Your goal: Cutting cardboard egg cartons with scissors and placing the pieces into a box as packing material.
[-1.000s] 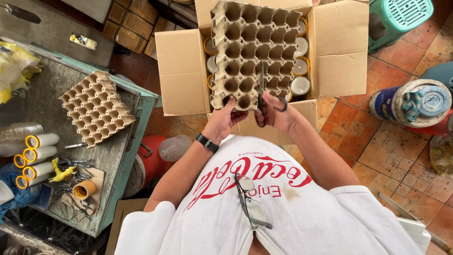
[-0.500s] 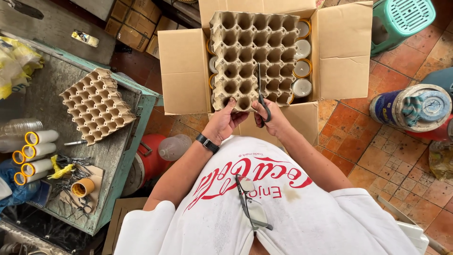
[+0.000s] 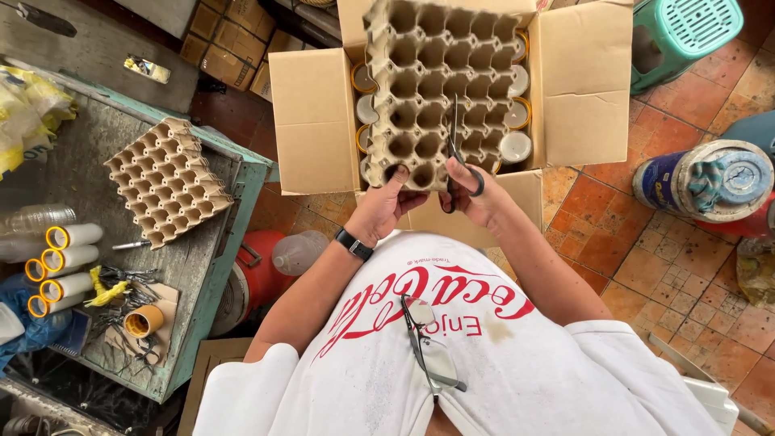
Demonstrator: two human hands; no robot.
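A brown pulp egg tray (image 3: 436, 81) is held up over an open cardboard box (image 3: 315, 121). My left hand (image 3: 387, 206) grips the tray's near edge, thumb in a cell. My right hand (image 3: 476, 194) is closed on black scissors (image 3: 454, 153), whose blades run up into the tray between two rows of cells. Round jars with white and orange-rimmed lids (image 3: 514, 145) show in the box beside and under the tray. A black watch sits on my left wrist.
To the left, a worn table (image 3: 206, 266) carries another egg tray (image 3: 165, 182), white tubes with orange ends (image 3: 64, 262), an orange cup and small tools. A green stool (image 3: 686, 32), a wrapped blue drum (image 3: 702, 182) and a plastic bottle (image 3: 299, 252) stand on the tiled floor.
The scissors have gone further up into the tray, the blades now closer together. The view has shifted slightly; both hands stay at the tray's near edge.
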